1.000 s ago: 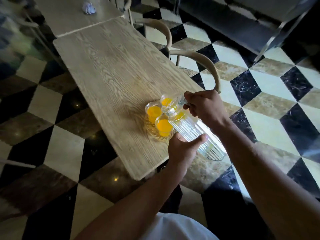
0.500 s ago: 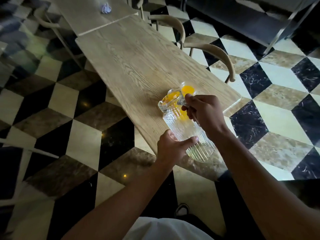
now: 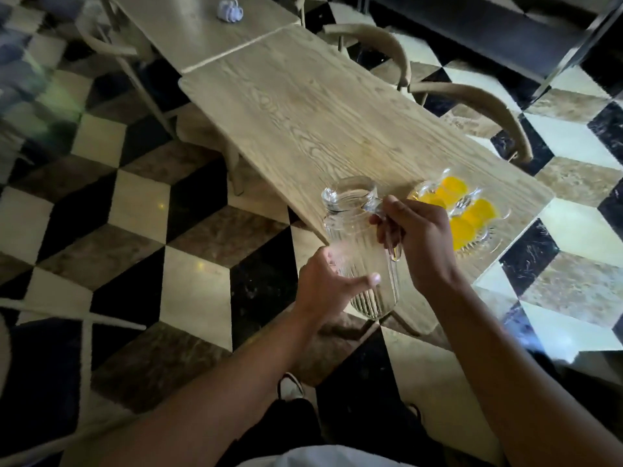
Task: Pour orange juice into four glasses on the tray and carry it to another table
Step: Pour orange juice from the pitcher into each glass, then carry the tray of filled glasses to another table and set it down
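Note:
A clear ribbed glass jug looks empty and is held upright over the near left edge of the wooden table. My right hand grips its handle. My left hand cups its lower side from the left. To the right of the jug, a clear glass tray rests on the table near its corner. The tray holds several glasses of orange juice, partly hidden behind my right hand.
Two curved wooden chair backs stand along the table's far right side. A second table adjoins at the back with a crumpled pale object on it. Another chair stands at the left. The floor is checkered marble tile.
The jug has come up from its tilt over the glasses and swung left, away from the tray. The view has shifted, so the tray now lies to the right of my hands.

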Available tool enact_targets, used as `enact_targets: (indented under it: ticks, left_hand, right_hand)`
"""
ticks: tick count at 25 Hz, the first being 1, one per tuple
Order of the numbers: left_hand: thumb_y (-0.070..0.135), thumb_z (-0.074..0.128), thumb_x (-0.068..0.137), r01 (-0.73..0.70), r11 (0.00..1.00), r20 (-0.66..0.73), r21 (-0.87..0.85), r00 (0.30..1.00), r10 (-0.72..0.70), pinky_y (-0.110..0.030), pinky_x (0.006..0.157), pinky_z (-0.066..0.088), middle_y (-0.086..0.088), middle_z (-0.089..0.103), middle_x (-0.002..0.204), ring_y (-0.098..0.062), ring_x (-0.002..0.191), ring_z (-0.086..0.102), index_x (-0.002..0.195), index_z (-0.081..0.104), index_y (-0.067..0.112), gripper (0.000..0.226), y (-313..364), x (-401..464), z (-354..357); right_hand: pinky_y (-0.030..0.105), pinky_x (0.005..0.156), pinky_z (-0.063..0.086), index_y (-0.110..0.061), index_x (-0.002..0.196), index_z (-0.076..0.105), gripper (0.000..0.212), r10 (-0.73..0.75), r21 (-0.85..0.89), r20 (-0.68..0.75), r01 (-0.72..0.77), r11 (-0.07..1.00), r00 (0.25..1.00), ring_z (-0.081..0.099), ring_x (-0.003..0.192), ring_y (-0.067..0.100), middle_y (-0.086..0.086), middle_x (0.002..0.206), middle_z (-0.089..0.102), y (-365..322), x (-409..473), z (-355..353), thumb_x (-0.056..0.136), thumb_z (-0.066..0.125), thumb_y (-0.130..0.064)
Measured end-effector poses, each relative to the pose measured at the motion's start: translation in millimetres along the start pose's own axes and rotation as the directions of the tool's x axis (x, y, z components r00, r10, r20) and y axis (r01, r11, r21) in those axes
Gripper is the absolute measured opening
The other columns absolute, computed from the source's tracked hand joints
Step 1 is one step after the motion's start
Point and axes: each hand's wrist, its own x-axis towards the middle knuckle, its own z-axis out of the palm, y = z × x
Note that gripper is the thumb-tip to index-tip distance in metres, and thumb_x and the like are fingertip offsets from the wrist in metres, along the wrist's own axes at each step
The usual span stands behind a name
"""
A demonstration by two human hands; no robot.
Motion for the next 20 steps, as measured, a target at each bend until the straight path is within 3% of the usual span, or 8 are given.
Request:
enact_targets:
  ticks: [2,4,8,10,12,16,20]
  left_hand:
    - [0.053,0.096,0.067,-0.052,0.998,0.015,0.024,0.999,0.052,-0.033,0.100,0.057,0.003,0.060,0.118,-0.017,0.113,0.062,0.144,0.054,0.008,0.099,-7.9,16.2,-26.3]
    - [0.048,0.098,0.066,-0.098,0.995,0.078,0.038,0.993,0.094,-0.029,0.098,0.057,0.003,0.061,0.119,-0.017,0.115,0.064,0.144,0.054,0.007,0.098,-14.8,38.5,-47.7]
    - [0.068,0.089,0.045,-0.169,0.985,0.225,0.044,0.962,0.155,-0.034,0.105,0.058,-0.009,0.066,0.135,-0.020,0.122,0.066,0.147,0.053,0.005,0.126,-19.6,93.9,-68.8]
    - [0.069,0.087,0.041,-0.170,0.985,0.290,0.036,0.945,0.153,-0.029,0.102,0.057,-0.012,0.064,0.138,-0.020,0.121,0.065,0.151,0.048,0.002,0.135,-15.5,122.0,-70.2]
    - [0.067,0.088,0.039,-0.162,0.986,0.317,0.043,0.938,0.140,-0.027,0.100,0.058,-0.014,0.065,0.137,-0.022,0.122,0.067,0.147,0.050,0.001,0.133,-7.9,150.1,-66.8]
    - [0.067,0.091,0.042,-0.172,0.981,0.337,0.089,0.932,0.133,-0.043,0.105,0.060,-0.012,0.070,0.130,-0.023,0.119,0.070,0.132,0.059,0.009,0.112,10.5,209.6,-53.8]
    - [0.063,0.092,0.043,-0.186,0.978,0.392,0.097,0.910,0.135,-0.041,0.106,0.059,-0.012,0.072,0.126,-0.022,0.118,0.071,0.126,0.062,0.009,0.103,46.5,267.0,-40.3]
  right_hand:
    - [0.038,0.063,0.043,0.002,0.056,0.061,0.047,0.003,0.015,-0.068,-0.002,1.000,0.998,0.055,0.059,0.028,0.008,0.045,0.052,4.4,2.1,24.3,0.095,0.059,-0.024]
    - [0.040,0.059,0.040,-0.005,0.061,0.069,0.040,0.006,0.015,-0.135,-0.004,1.000,0.991,0.053,0.056,0.027,0.008,0.049,0.057,7.8,6.4,42.3,0.094,0.060,-0.026]
    - [0.036,0.060,0.043,-0.008,0.063,0.071,0.035,0.020,0.012,-0.199,-0.018,1.000,0.980,0.056,0.058,0.025,0.006,0.052,0.061,10.9,27.8,60.0,0.093,0.062,-0.025]
    - [0.038,0.062,0.044,-0.004,0.067,0.072,0.033,0.050,0.026,-0.215,-0.046,0.999,0.975,0.057,0.060,0.026,0.008,0.054,0.062,14.9,46.7,61.6,0.089,0.062,-0.025]
    - [0.042,0.066,0.044,-0.005,0.067,0.073,0.030,0.070,0.041,-0.227,-0.062,0.997,0.971,0.057,0.061,0.028,0.008,0.054,0.062,17.0,69.3,59.4,0.087,0.063,-0.025]
    - [0.046,0.071,0.046,-0.019,0.051,0.068,0.037,0.081,0.053,-0.257,-0.070,0.996,0.963,0.058,0.064,0.029,0.002,0.048,0.059,14.2,119.0,50.0,0.088,0.061,-0.022]
    - [0.042,0.070,0.046,-0.023,0.049,0.066,0.038,0.099,0.076,-0.312,-0.079,0.994,0.945,0.060,0.065,0.027,0.002,0.050,0.059,8.2,174.1,31.4,0.087,0.062,-0.022]
